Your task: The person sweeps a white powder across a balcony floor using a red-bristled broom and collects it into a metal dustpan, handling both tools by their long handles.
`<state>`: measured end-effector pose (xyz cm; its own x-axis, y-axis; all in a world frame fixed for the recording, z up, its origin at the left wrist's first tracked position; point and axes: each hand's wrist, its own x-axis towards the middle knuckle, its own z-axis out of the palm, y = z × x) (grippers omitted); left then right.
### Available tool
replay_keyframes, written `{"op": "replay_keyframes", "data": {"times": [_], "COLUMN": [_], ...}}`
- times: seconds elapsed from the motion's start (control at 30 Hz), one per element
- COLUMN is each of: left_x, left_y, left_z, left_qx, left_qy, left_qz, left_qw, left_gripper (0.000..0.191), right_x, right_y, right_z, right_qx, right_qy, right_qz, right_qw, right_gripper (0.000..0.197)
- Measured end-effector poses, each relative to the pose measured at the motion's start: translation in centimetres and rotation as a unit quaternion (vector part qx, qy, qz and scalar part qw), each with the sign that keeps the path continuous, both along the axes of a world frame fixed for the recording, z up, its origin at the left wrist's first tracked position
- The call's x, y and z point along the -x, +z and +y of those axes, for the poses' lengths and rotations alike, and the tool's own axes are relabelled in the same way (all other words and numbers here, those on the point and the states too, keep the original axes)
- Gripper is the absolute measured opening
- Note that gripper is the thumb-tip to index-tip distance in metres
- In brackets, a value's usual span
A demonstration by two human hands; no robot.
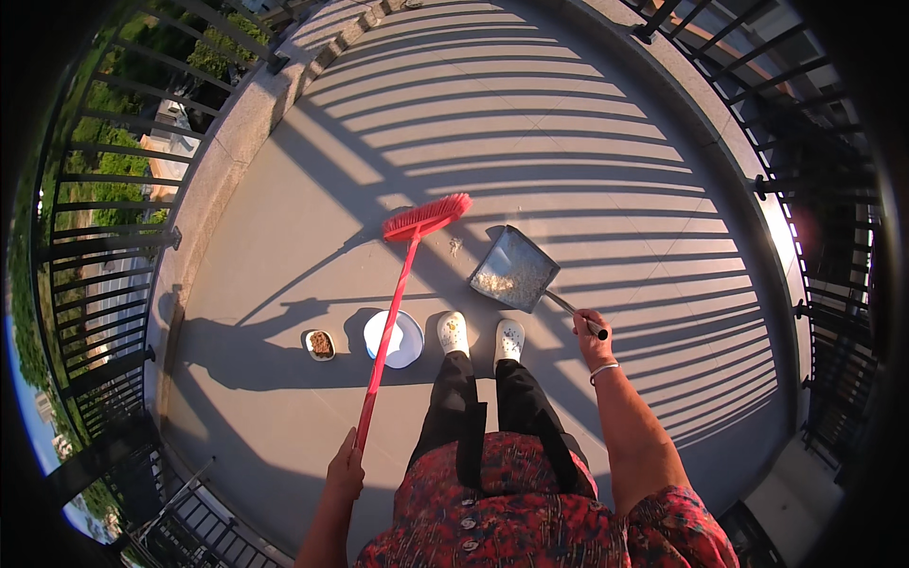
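My left hand (346,468) grips the red handle of a push broom (401,284). The broom's red bristle head (426,216) is held out ahead of me, bristles facing away; whether it touches the floor I cannot tell. In my right hand (593,339) is the metal handle of a dustpan (522,259). Pale crumbly debris (497,284) lies inside the pan, mostly near its left side. A small scatter of similar debris (455,246) rests on the floor between the broom head and the dustpan.
Left of my white clogs (452,332) sit a round white basin (408,342) and a small dish (319,345) of brown contents. A stone curb (213,167) with black metal railings (128,177) borders the tiled terrace floor (511,128). Railing shadows stripe the tiles.
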<state>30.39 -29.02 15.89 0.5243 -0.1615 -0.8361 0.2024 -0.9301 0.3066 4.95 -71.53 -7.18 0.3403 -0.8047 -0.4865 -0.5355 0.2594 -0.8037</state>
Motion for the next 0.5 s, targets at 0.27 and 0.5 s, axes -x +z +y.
{"op": "replay_keyframes", "data": {"times": [0.27,0.5], "left_x": [-8.2,2.1], "left_y": [-4.8,-4.1], "left_z": [-3.1,-4.5], "left_qx": [-0.058,-0.015], "left_qy": [0.206,0.129], "left_qz": [0.065,0.149], "left_qw": [0.975,0.980], "left_gripper": [0.049,0.051], "right_x": [-2.5,-3.2], "right_y": [-0.8,-1.4], "right_z": [-0.9,-1.3], "right_qx": [0.014,0.094], "right_qy": [0.050,0.065], "right_qz": [0.033,0.097], "right_qw": [0.998,0.989], "right_gripper": [0.020,0.016]}}
